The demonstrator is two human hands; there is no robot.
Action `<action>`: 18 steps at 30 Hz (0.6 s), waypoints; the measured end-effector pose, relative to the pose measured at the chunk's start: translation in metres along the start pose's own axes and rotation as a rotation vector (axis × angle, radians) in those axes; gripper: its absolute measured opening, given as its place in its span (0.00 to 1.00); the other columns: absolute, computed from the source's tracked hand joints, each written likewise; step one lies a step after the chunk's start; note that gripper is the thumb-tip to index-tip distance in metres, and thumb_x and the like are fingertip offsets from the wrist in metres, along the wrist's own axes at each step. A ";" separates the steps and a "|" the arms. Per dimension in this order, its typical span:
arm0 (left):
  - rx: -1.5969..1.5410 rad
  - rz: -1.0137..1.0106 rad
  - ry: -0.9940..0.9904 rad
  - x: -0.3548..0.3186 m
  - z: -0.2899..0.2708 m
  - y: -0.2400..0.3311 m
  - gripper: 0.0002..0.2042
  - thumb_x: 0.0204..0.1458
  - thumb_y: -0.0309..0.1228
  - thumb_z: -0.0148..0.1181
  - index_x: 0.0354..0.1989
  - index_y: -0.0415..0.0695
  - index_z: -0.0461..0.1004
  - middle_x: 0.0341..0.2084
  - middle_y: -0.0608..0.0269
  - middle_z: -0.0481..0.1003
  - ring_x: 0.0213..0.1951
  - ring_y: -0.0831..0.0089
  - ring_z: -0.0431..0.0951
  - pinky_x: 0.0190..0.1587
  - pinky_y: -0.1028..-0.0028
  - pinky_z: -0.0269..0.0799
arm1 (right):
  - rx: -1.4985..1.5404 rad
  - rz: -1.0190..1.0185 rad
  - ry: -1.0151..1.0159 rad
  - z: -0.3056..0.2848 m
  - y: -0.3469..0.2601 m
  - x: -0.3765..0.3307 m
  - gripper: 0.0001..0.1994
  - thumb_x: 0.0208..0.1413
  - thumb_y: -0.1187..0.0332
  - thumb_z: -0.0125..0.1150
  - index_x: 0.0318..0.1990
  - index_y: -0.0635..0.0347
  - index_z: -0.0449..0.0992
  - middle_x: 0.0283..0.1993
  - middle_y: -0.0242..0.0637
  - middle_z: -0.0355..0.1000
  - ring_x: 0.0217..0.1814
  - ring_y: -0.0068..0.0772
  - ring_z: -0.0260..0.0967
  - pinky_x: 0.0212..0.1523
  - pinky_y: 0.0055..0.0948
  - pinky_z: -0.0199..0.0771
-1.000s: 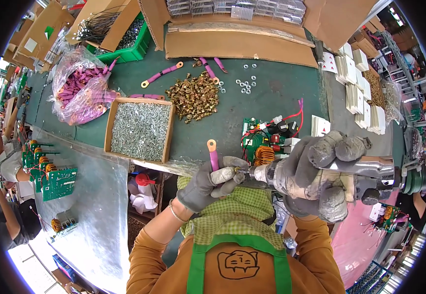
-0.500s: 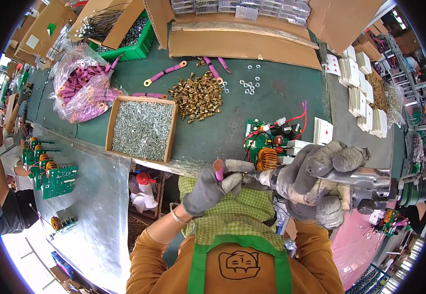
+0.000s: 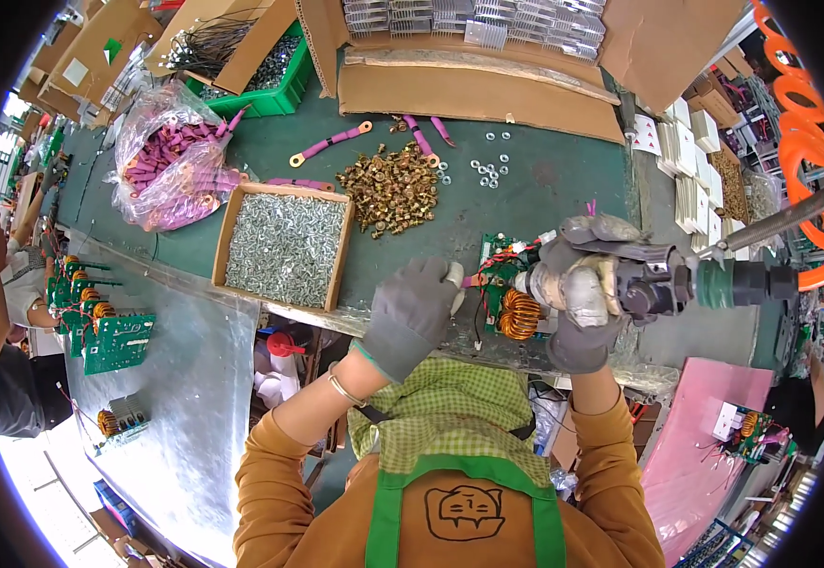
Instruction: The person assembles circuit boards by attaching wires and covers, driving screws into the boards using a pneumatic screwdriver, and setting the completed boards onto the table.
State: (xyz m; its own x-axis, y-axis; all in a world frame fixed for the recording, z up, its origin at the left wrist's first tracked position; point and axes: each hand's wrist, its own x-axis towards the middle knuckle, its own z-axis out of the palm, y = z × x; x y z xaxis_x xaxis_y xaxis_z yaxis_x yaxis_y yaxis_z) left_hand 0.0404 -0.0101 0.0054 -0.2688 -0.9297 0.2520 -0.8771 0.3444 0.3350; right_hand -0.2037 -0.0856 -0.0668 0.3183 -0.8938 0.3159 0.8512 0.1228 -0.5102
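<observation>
Left hand (image 3: 412,312): grey glove, fingers pinched shut on a pink-sleeved lead (image 3: 476,280), holding it at the edge of the board.
Right hand (image 3: 578,303): grey glove, fingers wrapped tight round a powered driver (image 3: 663,282) that lies level, tip toward the left hand; its hose runs off to the right.
Board (image 3: 507,284): green circuit board at the near edge of the green surface (image 3: 545,180), between the two hands; a copper coil (image 3: 520,314) and red wires sit on it.
Step in hand, as judged: fastening the lead's end to the board with the driver; tip and lead are close together, though the actual contact point is too small to make out.
Next move, as judged: keep the lead steady and the driver square on the fastener; a slip could skid the tip onto the coil or wires.
Screw box (image 3: 284,248): cardboard, full of silver screws, left of the left hand.
Brass parts (image 3: 391,187): loose heap behind the board; washers (image 3: 488,168) scattered just beside it.
Bag (image 3: 170,166): clear plastic, pink leads, far left.
Other boards (image 3: 99,322): row at left, near another person's arm.
</observation>
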 end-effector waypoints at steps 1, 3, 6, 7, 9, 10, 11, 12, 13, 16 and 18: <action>-0.002 0.005 0.000 0.003 0.004 0.002 0.14 0.48 0.31 0.62 0.44 0.45 0.76 0.31 0.61 0.70 0.34 0.64 0.74 0.31 0.67 0.72 | 0.079 0.013 0.041 -0.010 0.006 -0.006 0.22 0.55 0.47 0.56 0.40 0.59 0.71 0.29 0.35 0.67 0.19 0.40 0.66 0.38 0.42 0.72; 0.050 0.002 -0.069 0.010 0.010 0.006 0.10 0.47 0.31 0.62 0.38 0.45 0.77 0.30 0.61 0.69 0.34 0.64 0.75 0.31 0.66 0.73 | 0.232 0.035 0.128 -0.031 0.027 -0.018 0.24 0.56 0.44 0.53 0.35 0.61 0.73 0.22 0.35 0.68 0.17 0.40 0.66 0.37 0.41 0.71; 0.090 -0.005 -0.147 0.018 0.007 0.013 0.06 0.46 0.31 0.62 0.31 0.45 0.76 0.30 0.61 0.69 0.34 0.64 0.75 0.30 0.66 0.73 | 0.391 0.057 0.206 -0.041 0.035 -0.022 0.28 0.57 0.41 0.51 0.31 0.63 0.75 0.15 0.34 0.69 0.16 0.40 0.65 0.37 0.40 0.71; 0.091 -0.013 -0.148 0.018 0.008 0.010 0.06 0.46 0.31 0.62 0.31 0.45 0.76 0.30 0.61 0.69 0.34 0.64 0.75 0.30 0.66 0.73 | 0.293 0.040 0.308 -0.001 0.032 -0.010 0.27 0.59 0.42 0.49 0.40 0.62 0.71 0.25 0.37 0.71 0.23 0.39 0.68 0.42 0.41 0.72; 0.112 -0.023 -0.208 0.020 0.008 0.011 0.06 0.51 0.32 0.58 0.34 0.44 0.73 0.31 0.61 0.72 0.33 0.65 0.78 0.29 0.67 0.73 | 0.093 -0.012 0.507 0.059 0.024 0.006 0.30 0.62 0.44 0.45 0.60 0.60 0.63 0.44 0.43 0.73 0.37 0.37 0.74 0.52 0.42 0.74; 0.114 -0.020 -0.206 0.023 0.009 0.012 0.06 0.51 0.32 0.58 0.34 0.44 0.73 0.31 0.61 0.72 0.33 0.65 0.78 0.29 0.67 0.73 | 0.012 -0.078 0.219 0.028 0.030 0.002 0.29 0.65 0.46 0.42 0.60 0.64 0.61 0.52 0.45 0.70 0.51 0.37 0.70 0.60 0.46 0.69; 0.119 -0.013 -0.193 0.025 0.011 0.013 0.06 0.51 0.32 0.58 0.34 0.45 0.74 0.31 0.61 0.72 0.32 0.65 0.78 0.28 0.67 0.73 | 0.013 -0.080 0.215 0.026 0.023 -0.001 0.29 0.65 0.46 0.42 0.60 0.64 0.61 0.52 0.45 0.70 0.51 0.37 0.70 0.60 0.46 0.69; 0.137 -0.031 -0.182 0.021 0.011 0.009 0.06 0.51 0.32 0.58 0.33 0.45 0.74 0.31 0.61 0.72 0.31 0.66 0.78 0.27 0.67 0.73 | -0.420 -0.079 0.191 0.064 0.016 0.012 0.26 0.64 0.52 0.46 0.60 0.64 0.61 0.51 0.44 0.70 0.52 0.37 0.69 0.61 0.45 0.68; 0.148 -0.041 -0.177 0.021 0.012 0.009 0.06 0.51 0.32 0.58 0.33 0.45 0.74 0.31 0.61 0.72 0.31 0.66 0.78 0.27 0.67 0.73 | -0.863 -0.094 0.160 0.085 0.011 0.020 0.24 0.64 0.57 0.51 0.60 0.65 0.61 0.51 0.43 0.70 0.53 0.36 0.68 0.61 0.44 0.67; 0.014 -0.067 -0.236 0.007 0.007 0.003 0.05 0.50 0.32 0.58 0.33 0.46 0.76 0.30 0.58 0.73 0.31 0.64 0.79 0.29 0.66 0.74 | -0.641 0.037 0.249 0.076 0.022 0.009 0.26 0.53 0.78 0.63 0.59 0.61 0.63 0.53 0.38 0.67 0.53 0.31 0.67 0.55 0.31 0.70; -0.265 -0.338 -0.430 0.022 -0.015 0.013 0.06 0.47 0.31 0.61 0.33 0.47 0.78 0.32 0.56 0.75 0.34 0.61 0.80 0.32 0.64 0.76 | -0.965 -0.045 0.163 0.054 0.015 0.006 0.22 0.54 0.77 0.60 0.56 0.61 0.64 0.52 0.38 0.66 0.53 0.31 0.67 0.51 0.33 0.72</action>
State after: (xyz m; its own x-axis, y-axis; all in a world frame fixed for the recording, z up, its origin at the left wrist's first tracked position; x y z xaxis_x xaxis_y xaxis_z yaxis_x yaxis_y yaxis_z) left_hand 0.0289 -0.0242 0.0285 -0.1776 -0.9439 -0.2783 -0.8279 -0.0096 0.5608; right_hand -0.1661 -0.0659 -0.0292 0.1706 -0.9467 0.2734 0.1307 -0.2532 -0.9585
